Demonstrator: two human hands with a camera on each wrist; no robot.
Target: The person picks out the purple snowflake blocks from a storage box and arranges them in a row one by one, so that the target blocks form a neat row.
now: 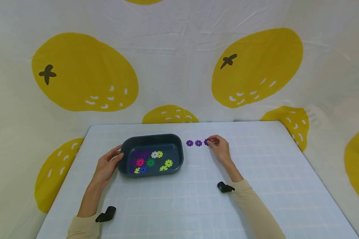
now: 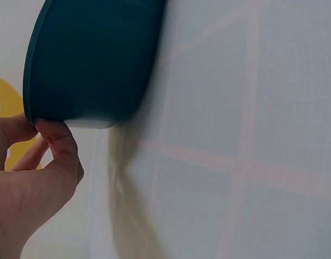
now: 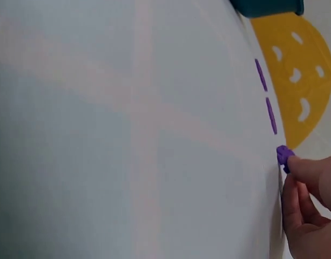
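My left hand (image 1: 104, 168) grips the left end of a dark teal tray (image 1: 176, 149), thumb and fingers pinching its rim. In the left wrist view the tray's outer wall (image 2: 95, 65) leans over the cloth beside that hand. My right hand (image 1: 221, 150) pinches a purple flower-shaped disc (image 1: 206, 141) between thumb and fingers, close to the tabletop. Two matching purple discs lie flat to its left, a nearer one (image 1: 198, 143) and a farther one (image 1: 189, 143), making a row. In the right wrist view the held disc (image 3: 284, 155) is tilted at the fingertips.
Inside the tray lie several notched discs: purple, pink (image 1: 140, 162), green (image 1: 150, 162), blue (image 1: 143, 169), white (image 1: 154, 155) and yellow (image 1: 169, 163). A pale checked cloth (image 1: 173, 205) covers the table. Behind it hangs a white sheet with large yellow fruit prints (image 1: 86, 73).
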